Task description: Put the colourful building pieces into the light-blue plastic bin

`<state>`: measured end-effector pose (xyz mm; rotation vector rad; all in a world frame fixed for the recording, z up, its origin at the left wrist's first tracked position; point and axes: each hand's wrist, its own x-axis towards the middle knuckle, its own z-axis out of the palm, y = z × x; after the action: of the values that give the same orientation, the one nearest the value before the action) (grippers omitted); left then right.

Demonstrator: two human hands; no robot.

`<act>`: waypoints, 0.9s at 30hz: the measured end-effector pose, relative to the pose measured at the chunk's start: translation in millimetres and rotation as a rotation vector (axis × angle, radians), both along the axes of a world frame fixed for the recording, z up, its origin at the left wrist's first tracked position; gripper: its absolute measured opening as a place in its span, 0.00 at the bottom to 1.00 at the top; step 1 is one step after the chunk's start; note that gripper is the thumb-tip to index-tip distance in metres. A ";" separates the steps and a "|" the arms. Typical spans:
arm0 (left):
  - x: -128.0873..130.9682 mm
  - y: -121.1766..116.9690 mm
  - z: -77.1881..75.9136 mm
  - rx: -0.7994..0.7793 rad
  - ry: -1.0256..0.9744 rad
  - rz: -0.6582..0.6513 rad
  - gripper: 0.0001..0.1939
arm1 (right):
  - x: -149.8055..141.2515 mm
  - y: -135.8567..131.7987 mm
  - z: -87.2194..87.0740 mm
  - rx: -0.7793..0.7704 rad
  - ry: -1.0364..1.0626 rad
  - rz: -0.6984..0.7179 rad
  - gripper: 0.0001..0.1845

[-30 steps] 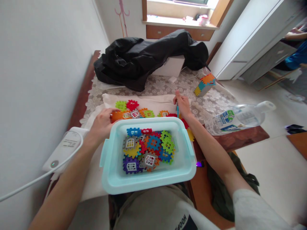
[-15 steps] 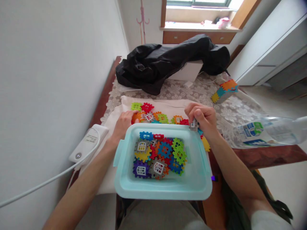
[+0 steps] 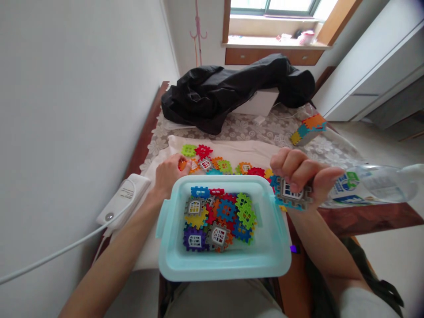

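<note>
My right hand (image 3: pixel 300 174) is closed on grey and blue interlocking building tiles (image 3: pixel 291 195), raised just off the right rim of the tub. The grey tile has a white window insert; the blue shows behind it. My left hand (image 3: pixel 169 174) is behind the tub's far left corner, its fingers curled round an orange building tile (image 3: pixel 182 164); part of that tile is covered by the fingers. The light-blue plastic tub (image 3: pixel 271 247) holds a pile of toothed tiles in several colours, among them a purple tile (image 3: pixel 194 239) and a green tile (image 3: pixel 247 215).
More loose tiles, such as a red one (image 3: pixel 203 151), lie on a white cloth (image 3: pixel 232 148) beyond the tub. An assembled block shape (image 3: pixel 308 129) stands farther right. A plastic bottle (image 3: pixel 380 183), a white power strip (image 3: pixel 124 198) and black fabric (image 3: pixel 228 90) surround the area.
My right hand has lifted away from the cloth, rightward and closer to me, turning the grey and blue tiles into view. My left hand has shifted slightly left, with the orange tile at its fingertips.
</note>
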<state>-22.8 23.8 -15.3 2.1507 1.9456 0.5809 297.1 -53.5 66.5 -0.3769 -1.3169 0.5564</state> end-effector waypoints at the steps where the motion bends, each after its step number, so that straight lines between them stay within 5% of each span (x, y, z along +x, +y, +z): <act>1: -1.6 1.3 -2.1 0.020 -0.025 0.003 0.15 | -3.9 -0.9 2.1 0.002 0.005 0.014 0.40; 5: -5.3 4.2 -8.4 0.141 -0.183 -0.020 0.13 | -17.8 -2.0 11.0 0.056 -0.121 0.129 0.34; 11: -10.7 5.4 -8.2 0.261 -0.369 0.011 0.15 | -3.6 7.0 19.5 0.098 -0.634 0.289 0.31; 14: -21.2 5.0 -7.0 0.402 -0.439 0.061 0.16 | 12.6 20.6 -0.9 0.015 -0.499 0.180 0.36; 19: -36.6 -4.0 -0.9 0.644 -0.408 0.168 0.25 | 30.5 51.9 -62.8 -0.309 -0.275 -0.021 0.43; 22: -31.1 -16.1 13.1 0.759 -0.429 0.156 0.32 | 37.7 62.4 -82.5 -0.384 -0.419 0.147 0.43; 25: -14.4 -33.9 39.4 0.962 -0.619 0.034 0.34 | 44.9 63.9 -83.6 -0.422 -0.481 0.417 0.43; 27: -1.8 -47.1 61.1 0.931 -0.698 -0.115 0.29 | 48.9 62.5 -80.0 -0.480 -0.503 0.559 0.41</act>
<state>-24.7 -23.3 45.9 1.9514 1.2397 2.1719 346.0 8.9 -13.5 -0.5680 -1.7824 1.3229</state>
